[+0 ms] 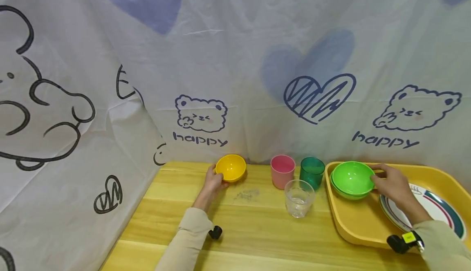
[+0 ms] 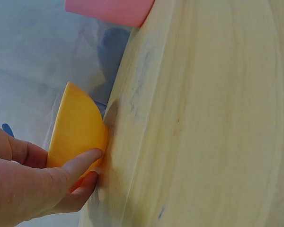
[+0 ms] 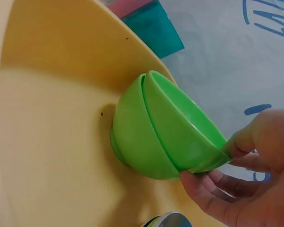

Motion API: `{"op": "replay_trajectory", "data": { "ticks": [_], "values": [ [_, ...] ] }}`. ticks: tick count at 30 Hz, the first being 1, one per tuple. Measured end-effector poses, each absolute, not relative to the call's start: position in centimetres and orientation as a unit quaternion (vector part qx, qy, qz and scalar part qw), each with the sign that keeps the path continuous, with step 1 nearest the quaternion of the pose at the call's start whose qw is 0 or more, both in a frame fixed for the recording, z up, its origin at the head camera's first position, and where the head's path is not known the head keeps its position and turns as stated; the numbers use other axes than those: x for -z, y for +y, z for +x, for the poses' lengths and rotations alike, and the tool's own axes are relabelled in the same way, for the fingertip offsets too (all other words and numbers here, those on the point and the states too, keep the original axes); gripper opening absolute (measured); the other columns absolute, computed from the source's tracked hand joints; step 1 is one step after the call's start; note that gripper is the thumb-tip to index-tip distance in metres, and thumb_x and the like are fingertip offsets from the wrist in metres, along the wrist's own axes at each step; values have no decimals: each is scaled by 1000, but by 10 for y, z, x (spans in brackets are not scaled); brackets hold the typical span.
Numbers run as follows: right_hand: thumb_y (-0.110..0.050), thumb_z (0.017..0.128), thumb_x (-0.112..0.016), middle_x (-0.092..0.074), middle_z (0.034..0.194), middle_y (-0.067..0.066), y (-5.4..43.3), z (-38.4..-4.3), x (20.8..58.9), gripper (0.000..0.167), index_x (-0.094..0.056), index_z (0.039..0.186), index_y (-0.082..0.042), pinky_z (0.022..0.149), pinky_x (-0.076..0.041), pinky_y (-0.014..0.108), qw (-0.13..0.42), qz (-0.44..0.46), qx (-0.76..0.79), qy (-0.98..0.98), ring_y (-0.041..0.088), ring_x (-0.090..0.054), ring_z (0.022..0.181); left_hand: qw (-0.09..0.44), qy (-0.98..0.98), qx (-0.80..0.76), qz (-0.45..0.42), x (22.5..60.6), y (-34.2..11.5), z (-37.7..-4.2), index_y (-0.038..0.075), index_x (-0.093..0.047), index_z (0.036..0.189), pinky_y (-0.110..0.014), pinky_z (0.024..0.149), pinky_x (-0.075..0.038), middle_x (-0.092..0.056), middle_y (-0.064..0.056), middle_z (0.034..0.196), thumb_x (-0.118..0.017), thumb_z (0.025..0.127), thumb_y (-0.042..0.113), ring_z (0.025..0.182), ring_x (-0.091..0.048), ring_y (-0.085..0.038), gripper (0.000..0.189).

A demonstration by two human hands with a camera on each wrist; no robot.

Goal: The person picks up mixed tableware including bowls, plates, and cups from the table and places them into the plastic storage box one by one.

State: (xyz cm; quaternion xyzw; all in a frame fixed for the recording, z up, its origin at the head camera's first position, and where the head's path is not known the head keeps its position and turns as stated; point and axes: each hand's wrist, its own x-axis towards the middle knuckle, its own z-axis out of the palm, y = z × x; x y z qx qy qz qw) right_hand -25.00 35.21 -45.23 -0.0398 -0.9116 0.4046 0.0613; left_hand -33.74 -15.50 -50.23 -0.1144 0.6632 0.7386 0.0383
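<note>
At the table's back edge, my left hand [image 1: 213, 181] grips the side of a yellow bowl [image 1: 231, 168]. The left wrist view shows the thumb and fingers on the bowl [image 2: 78, 127], whose base is at or just above the wood. My right hand [image 1: 391, 183] pinches the rim of the upper of two nested green bowls [image 1: 352, 177]. In the right wrist view this upper bowl [image 3: 180, 127] sits tilted inside the lower bowl [image 3: 130, 127], with a gap between their rims on one side. Both green bowls are in the left part of a yellow tray [image 1: 340, 222].
Between the hands stand a pink cup [image 1: 282, 173], a teal cup [image 1: 312, 173] and a clear cup [image 1: 299, 199]. White plates [image 1: 434, 205] with a green and red border lie in the tray, partly behind the right arm. A printed cloth [image 1: 250, 58] hangs along the back.
</note>
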Motion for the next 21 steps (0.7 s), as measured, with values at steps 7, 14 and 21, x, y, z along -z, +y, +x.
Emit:
{"op": "replay_trajectory", "data": {
  "ticks": [7, 14, 21],
  "values": [
    [-5, 96, -53, -54, 119, 45, 356, -252, 456, 47, -46, 135, 23, 67, -64, 39, 39, -51, -417, -906, 37, -68, 90, 49, 643, -756, -113, 501, -159, -332, -6, -16, 159, -58, 103, -49, -31, -39, 145, -33, 95, -15, 119, -51, -42, 66],
    [-5, 96, -58, -61, 107, 40, 356, -253, 459, 43, -51, 127, 23, 63, -63, 38, 32, -60, -418, -906, 31, -70, 76, 65, 656, -744, -107, 497, -165, -321, -4, -19, 160, -52, 99, -54, -33, -38, 147, -35, 95, -14, 122, -51, -44, 67],
    [-9, 99, -59, -60, 107, 39, 357, -250, 458, 44, -50, 129, 22, 65, -63, 37, 19, -59, -421, -905, 29, -71, 78, 75, 670, -732, -97, 493, -171, -310, -4, -21, 159, -47, 94, -58, -35, -37, 147, -37, 96, -12, 116, -55, -39, 66]
  ]
}}
